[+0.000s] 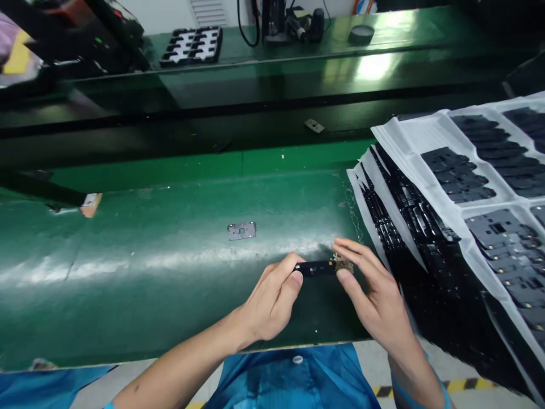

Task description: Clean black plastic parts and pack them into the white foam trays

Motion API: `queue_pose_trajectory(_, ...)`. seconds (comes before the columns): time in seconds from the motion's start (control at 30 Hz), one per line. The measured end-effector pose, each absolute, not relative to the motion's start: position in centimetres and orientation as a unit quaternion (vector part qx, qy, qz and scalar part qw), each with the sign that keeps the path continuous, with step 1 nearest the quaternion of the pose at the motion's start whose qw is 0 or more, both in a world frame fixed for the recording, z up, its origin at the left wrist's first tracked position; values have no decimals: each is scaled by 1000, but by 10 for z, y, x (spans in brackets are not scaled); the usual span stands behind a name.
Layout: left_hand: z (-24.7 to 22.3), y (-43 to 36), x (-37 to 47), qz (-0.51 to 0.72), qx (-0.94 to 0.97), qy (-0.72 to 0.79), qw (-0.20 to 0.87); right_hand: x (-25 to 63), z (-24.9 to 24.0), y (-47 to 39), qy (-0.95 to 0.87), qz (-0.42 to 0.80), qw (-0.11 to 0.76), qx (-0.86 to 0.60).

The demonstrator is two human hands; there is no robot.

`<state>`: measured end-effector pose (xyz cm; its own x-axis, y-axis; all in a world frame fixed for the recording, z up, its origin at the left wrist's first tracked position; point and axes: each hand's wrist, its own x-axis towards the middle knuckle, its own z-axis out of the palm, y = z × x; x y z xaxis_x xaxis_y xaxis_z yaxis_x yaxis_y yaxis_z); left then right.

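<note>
Near the front edge of the green table, my left hand (275, 298) pinches the left end of a flat black part (315, 268) between thumb and fingers. At the part's right end is a small, rough brown clump (343, 264). My right hand (377, 289) holds this clump between its thumb and fingertips, touching the end of the black part. A grey rectangular plate (242, 230) with a small square hole lies flat on the table, up and left of my hands.
Stacked black trays with white liners (457, 213) hold dark parts on the right. A raised green shelf (255, 71) crosses the back, bearing a black-and-white tray (192, 45) and a round dark object (361, 34). A small plate (314, 125) lies below it.
</note>
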<state>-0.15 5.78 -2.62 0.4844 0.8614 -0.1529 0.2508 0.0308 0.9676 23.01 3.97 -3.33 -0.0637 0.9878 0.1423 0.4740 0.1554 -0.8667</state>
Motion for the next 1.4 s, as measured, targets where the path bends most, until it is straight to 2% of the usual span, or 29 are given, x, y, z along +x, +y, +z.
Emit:
queue_pose_trajectory(0.13,-31,54,-1,306,622,433,576,211,-24,33,-654,408,385,-507)
queue_pose_trajectory(0.43,-41,57,-5,353,632,426,542,199,-24,30,-666,422,402,-465)
queue_pose_trajectory(1.4,-41,66,3,296,673,428,525,197,-34,31,-603,438,445,-496)
